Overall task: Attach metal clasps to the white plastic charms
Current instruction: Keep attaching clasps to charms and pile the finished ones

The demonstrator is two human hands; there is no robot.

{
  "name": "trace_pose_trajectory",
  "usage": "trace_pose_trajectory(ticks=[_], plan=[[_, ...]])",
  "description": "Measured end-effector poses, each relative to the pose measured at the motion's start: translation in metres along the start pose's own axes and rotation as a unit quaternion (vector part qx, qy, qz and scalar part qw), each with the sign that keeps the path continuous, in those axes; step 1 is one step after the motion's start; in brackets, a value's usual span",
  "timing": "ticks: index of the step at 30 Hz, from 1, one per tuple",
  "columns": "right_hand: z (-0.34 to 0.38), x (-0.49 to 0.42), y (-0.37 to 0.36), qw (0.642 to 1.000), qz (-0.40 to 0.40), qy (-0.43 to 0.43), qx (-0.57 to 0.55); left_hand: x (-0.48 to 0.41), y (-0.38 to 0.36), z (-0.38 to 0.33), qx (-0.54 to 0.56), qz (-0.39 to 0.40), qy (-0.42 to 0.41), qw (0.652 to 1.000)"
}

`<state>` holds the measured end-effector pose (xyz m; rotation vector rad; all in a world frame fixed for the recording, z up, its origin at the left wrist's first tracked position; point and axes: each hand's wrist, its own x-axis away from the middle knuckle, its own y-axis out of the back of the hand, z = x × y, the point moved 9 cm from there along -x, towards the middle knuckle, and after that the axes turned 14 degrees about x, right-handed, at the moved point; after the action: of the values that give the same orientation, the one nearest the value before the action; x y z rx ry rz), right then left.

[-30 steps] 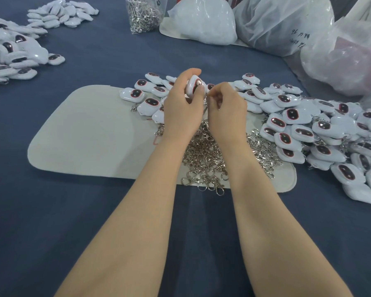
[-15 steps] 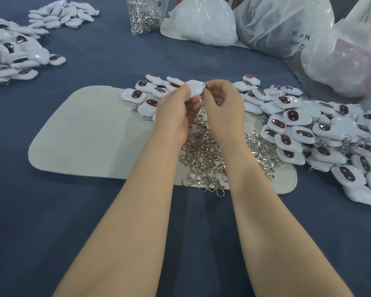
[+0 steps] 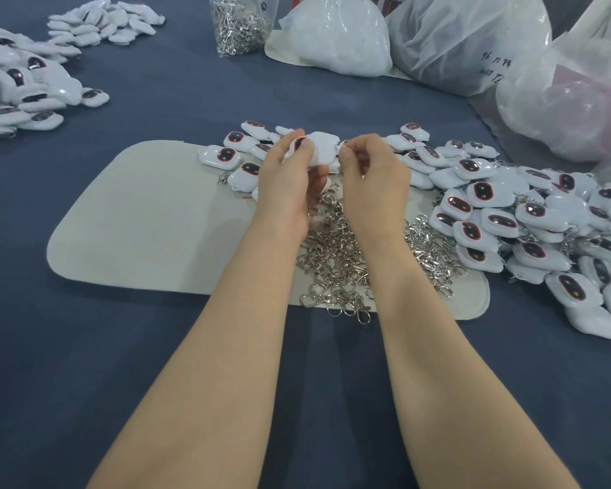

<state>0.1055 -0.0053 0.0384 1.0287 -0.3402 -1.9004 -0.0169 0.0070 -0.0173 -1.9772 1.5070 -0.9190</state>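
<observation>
Two hands are seen at upper centre of the frame: a white charm [image 3: 321,150] is gripped between thumb and fingers of the left hand [image 3: 290,178], and its right edge is pinched by the curled fingertips of the right hand [image 3: 371,174]. Just below, metal clasps [image 3: 336,255] are heaped on a pale mat [image 3: 149,220], and loose charms [image 3: 508,213] are piled at right on the blue counter [image 3: 85,347].

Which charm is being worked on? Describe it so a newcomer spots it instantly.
Find the pale mat on the blue tabletop; at its far edge, above the loose clasp pile, two hands meet. The left hand grips the held charm, and the right hand pinches at its right edge. Unlike neighbours lying dark face up, it is raised and shows a plain white side.
</observation>
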Motion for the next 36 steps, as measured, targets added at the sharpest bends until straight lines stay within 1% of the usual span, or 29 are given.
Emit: trace_pose_trajectory(ticks=[3,6,9,13,15,19,23,26,28,31,34,35,36], plan=[[0.001,0.0,-0.002,0.999,0.01,0.012,0.031,0.004,-0.003,-0.013,-0.059,0.011,-0.085,0.995],[-0.001,-0.001,-0.004,0.999,0.022,0.012,0.047,0.01,-0.013,-0.025,-0.15,0.048,-0.167,0.973],[-0.003,0.0,-0.006,0.998,0.035,0.01,0.05,0.013,-0.019,-0.028,-0.212,0.072,-0.201,0.954],[-0.004,0.0,-0.008,0.997,0.048,0.009,0.054,0.016,-0.025,-0.03,-0.262,0.094,-0.238,0.931],[-0.005,0.0,-0.009,0.997,0.057,0.014,0.056,0.016,-0.027,-0.029,-0.279,0.101,-0.247,0.922],[-0.001,0.001,-0.012,0.994,0.076,0.043,0.059,0.015,-0.026,-0.027,-0.279,0.091,-0.249,0.923],[-0.005,0.001,-0.017,0.994,0.102,0.007,0.028,0.011,-0.019,-0.028,-0.259,0.054,-0.238,0.935],[-0.004,0.0,-0.024,0.992,0.126,-0.003,0.004,0.007,-0.011,-0.032,-0.258,0.022,-0.231,0.938],[-0.003,-0.002,-0.026,0.989,0.144,-0.012,-0.021,0.004,-0.009,-0.029,-0.269,0.02,-0.21,0.94],[-0.004,-0.003,-0.025,0.985,0.169,-0.01,-0.019,0.003,-0.012,-0.023,-0.298,0.033,-0.196,0.934],[-0.013,0.0,-0.025,0.971,0.211,-0.073,-0.08,0.005,-0.014,-0.024,-0.294,0.03,-0.201,0.934],[-0.017,0.0,-0.025,0.966,0.208,-0.105,-0.112,0.006,-0.015,-0.025,-0.289,0.026,-0.203,0.935],[-0.021,-0.001,-0.022,0.961,0.184,-0.139,-0.155,0.006,-0.015,-0.025,-0.284,0.023,-0.203,0.937]])
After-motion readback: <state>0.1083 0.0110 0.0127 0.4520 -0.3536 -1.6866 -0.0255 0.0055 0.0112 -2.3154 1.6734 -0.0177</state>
